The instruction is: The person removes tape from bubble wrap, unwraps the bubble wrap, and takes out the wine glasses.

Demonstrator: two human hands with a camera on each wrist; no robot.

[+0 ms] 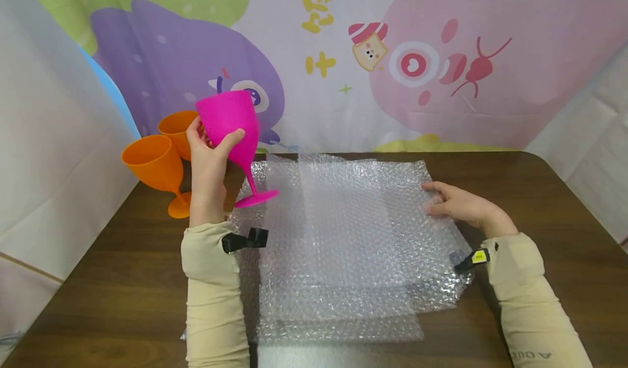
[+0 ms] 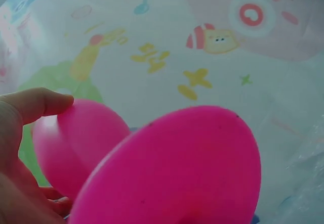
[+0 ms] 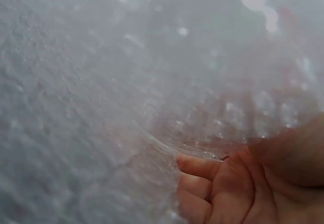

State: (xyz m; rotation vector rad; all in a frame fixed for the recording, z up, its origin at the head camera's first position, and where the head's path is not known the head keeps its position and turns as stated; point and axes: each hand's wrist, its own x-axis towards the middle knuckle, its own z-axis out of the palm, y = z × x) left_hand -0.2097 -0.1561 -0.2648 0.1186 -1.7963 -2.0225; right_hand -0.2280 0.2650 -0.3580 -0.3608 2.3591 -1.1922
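My left hand [image 1: 208,166] grips a bright pink plastic goblet [image 1: 233,120] by its bowl, thumb on the near side, holding it up tilted above the table. In the left wrist view, the round foot of the pink goblet [image 2: 192,158] fills the foreground, and the left hand [image 2: 25,153] is at the bowl behind it. Toward the right, my right hand [image 1: 463,207] holds the right edge of a bubble wrap sheet [image 1: 343,231]. Up close in the right wrist view, the bubble wrap [image 3: 91,133] partly hides the fingers of the right hand [image 3: 233,188].
Two orange goblets, a nearer one [image 1: 154,166] and a farther one [image 1: 176,128], stand at the left edge beyond my left forearm. Several bubble wrap layers overlap on the dark wooden table [image 1: 113,281]. A cartoon-printed cloth [image 1: 319,112] hangs behind the table.
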